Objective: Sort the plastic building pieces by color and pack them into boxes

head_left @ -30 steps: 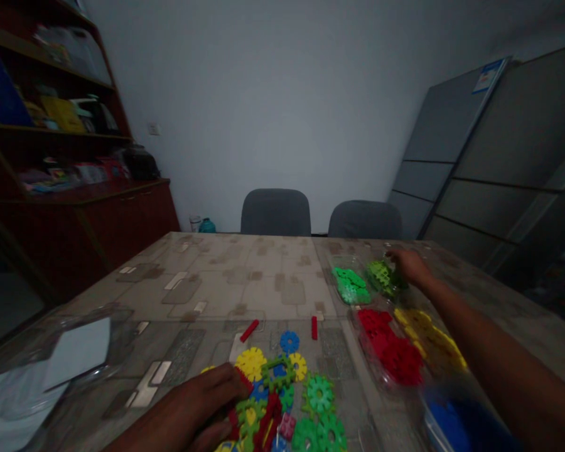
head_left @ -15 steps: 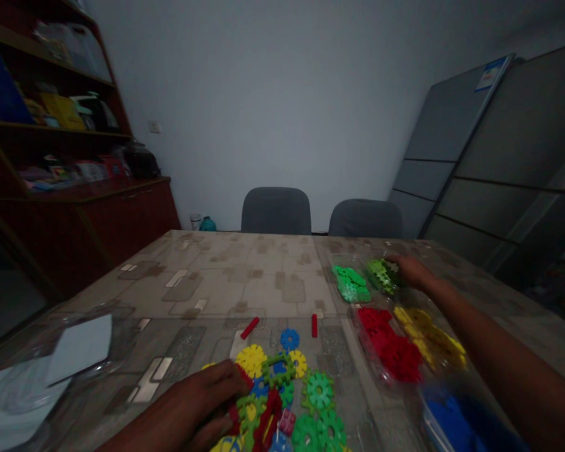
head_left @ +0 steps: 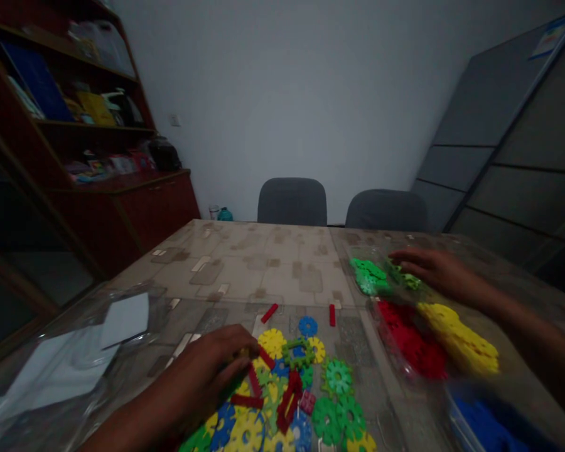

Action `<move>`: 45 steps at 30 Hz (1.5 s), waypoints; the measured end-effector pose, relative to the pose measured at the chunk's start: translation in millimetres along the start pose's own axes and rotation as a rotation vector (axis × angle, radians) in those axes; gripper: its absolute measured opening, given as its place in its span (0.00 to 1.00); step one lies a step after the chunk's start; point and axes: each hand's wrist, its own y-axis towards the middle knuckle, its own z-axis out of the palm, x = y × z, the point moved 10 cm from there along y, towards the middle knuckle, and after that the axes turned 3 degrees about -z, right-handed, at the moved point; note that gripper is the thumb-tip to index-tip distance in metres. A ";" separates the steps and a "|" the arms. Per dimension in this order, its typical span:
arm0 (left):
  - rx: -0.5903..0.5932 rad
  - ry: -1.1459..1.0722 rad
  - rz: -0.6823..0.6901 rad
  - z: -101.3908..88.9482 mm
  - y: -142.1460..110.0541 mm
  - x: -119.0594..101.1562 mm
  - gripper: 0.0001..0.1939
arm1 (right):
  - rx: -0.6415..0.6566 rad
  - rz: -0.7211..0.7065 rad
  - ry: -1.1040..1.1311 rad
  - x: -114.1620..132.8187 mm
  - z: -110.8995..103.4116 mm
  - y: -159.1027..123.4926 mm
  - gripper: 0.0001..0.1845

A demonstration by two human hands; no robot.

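Left: best to keep a light touch at the mixed pile of notched wheels (head_left: 247, 433) and red strips (head_left: 247, 400), working from the top to avoid dragging overlapped edges. Right: best to reach the light green pieces (head_left: 410, 281) from above, steering wide of the green pieces (head_left: 370, 277) just beside.

Now the hands, left to right. Left hand (head_left: 207, 364): low at the left edge of the pile on the surface (head_left: 263, 263), with fingers bent and thumb near them. Cannot tell whether gripping anything; too dark between the fingertips. Past the pile, red pieces (head_left: 414, 339) in a clear tub (head_left: 390, 346). Right hand (head_left: 433, 270): palm down over the light green pieces, loosely open, with fingers outstretched. Slightly blurred; no held piece visible, contact unclear. Nearer and farther right, yellow pieces (head_left: 466, 339), then blue pieces (head_left: 487, 427).
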 end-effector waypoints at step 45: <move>0.085 0.031 0.213 18.9 -4.9 -24.9 0.12 | 0.074 0.092 0.224 132.6 126.6 -94.2 0.11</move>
